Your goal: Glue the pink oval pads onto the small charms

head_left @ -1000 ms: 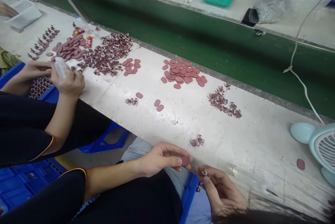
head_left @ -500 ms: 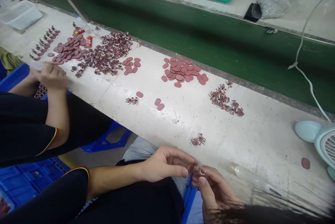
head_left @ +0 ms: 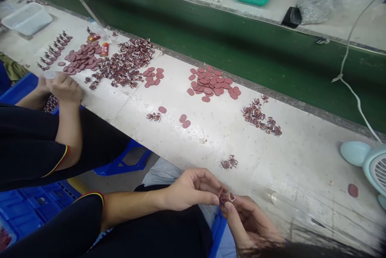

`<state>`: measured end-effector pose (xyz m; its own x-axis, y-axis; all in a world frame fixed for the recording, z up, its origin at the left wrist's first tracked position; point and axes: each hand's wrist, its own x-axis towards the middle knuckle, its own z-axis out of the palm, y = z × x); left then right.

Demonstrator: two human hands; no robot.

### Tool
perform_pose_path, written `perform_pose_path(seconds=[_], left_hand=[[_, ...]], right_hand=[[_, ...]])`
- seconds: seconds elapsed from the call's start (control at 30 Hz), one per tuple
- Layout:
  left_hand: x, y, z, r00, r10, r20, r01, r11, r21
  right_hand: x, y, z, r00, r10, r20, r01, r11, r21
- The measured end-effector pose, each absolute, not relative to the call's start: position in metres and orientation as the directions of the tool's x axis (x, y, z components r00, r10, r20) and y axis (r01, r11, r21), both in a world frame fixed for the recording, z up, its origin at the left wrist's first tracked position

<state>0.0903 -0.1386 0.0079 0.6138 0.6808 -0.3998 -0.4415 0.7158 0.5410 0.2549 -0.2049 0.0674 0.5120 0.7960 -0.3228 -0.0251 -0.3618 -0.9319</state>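
Observation:
Near the table's front edge, my left hand [head_left: 196, 189] pinches a reddish-brown oval disc [head_left: 221, 193], seen nearly edge-on. Facing it, my right hand [head_left: 247, 220] grips a small brown figure [head_left: 229, 197] with white and orange parts between thumb and fingers. Figure and disc meet or nearly meet; the exact contact is too small to tell. Just beyond my hands lies a small cluster of figures [head_left: 229, 162]. A larger pile of figures [head_left: 261, 117] is farther right, and a pile of oval discs [head_left: 212, 83] is at the middle back.
At the left, another person's hands [head_left: 64, 87] are by more discs and figures. A clear bottle [head_left: 283, 201] lies right of my hands, near a single disc [head_left: 353, 190] and a light blue fan [head_left: 375, 165]. A green belt [head_left: 241, 41] runs behind the table.
My right hand has moved slightly left, bringing the figure up to the disc in my left hand. The view has shifted a little.

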Motion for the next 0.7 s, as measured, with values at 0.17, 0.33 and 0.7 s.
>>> perform_pose_path(seconds=[0.17,0.33,0.7], left_hand=[[0.095,-0.137,0.016,0.593,0.692,-0.413,-0.402,0.698,0.593],[0.099,-0.140,0.019,0.570,0.699,-0.432,-0.413,0.698,0.585],[0.104,-0.139,0.026,0.527,0.740,-0.417,-0.400,0.649,0.647]], right_hand=[[0.265,-0.202,0.076,0.449,0.835,-0.317,0.006,-0.357,-0.934],[0.267,-0.203,0.078,0.447,0.822,-0.352,-0.006,-0.391,-0.920],[0.263,-0.203,0.073,0.452,0.792,-0.410,-0.138,-0.392,-0.910]])
